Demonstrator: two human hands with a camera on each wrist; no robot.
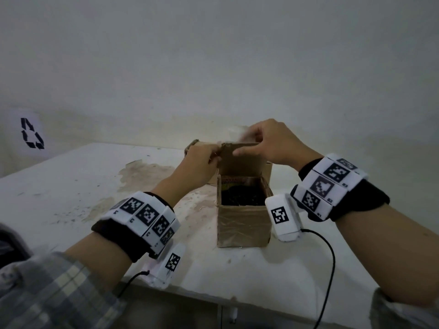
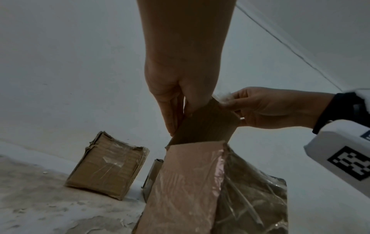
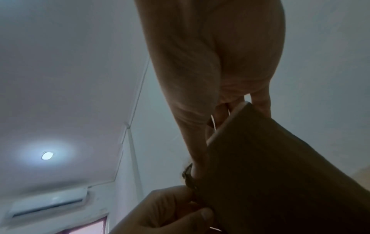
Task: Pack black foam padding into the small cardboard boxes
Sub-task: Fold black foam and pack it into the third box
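Holding rear flap upright, both hands, box w/ foam already inside.

Head view: small cardboard box [image 1: 243, 224] at 6 o'clock of centre, on white counter [image 1: 71, 186]. Black foam padding [image 1: 242, 198] visible inside, below rim. Rear flap [image 1: 240, 160] stands at 12 o'clock of the opening. Left hand [image 1: 202, 160] pinches flap's top corner at 10 o'clock; right hand [image 1: 268, 143] pinches top edge at 1 o'clock. A further box [image 1: 190, 148] partly hidden behind left hand.

Left wrist view: same flap seen from below, dark, left fingers [image 2: 170, 114] curled on its edge, right hand at 3 o'clock of it. Second box [image 2: 108, 164], taped shut, tilted, at 8 o'clock on counter; well apart from the open box. White tuft near right fingertips, identity unclear.

Right wrist view: flap fills 4 o'clock quadrant; right thumb & fingers on either side of its top edge; left hand at 6 o'clock gripping corner. Ceiling lamp [image 3: 47, 156] at 8 o'clock.

Judgement, step: closing the packed box. Do well by: folding along existing crease, both hands lowering evenly, checking foam sits under rim so flap lies flat; worn corner may tear if pulled sideways.
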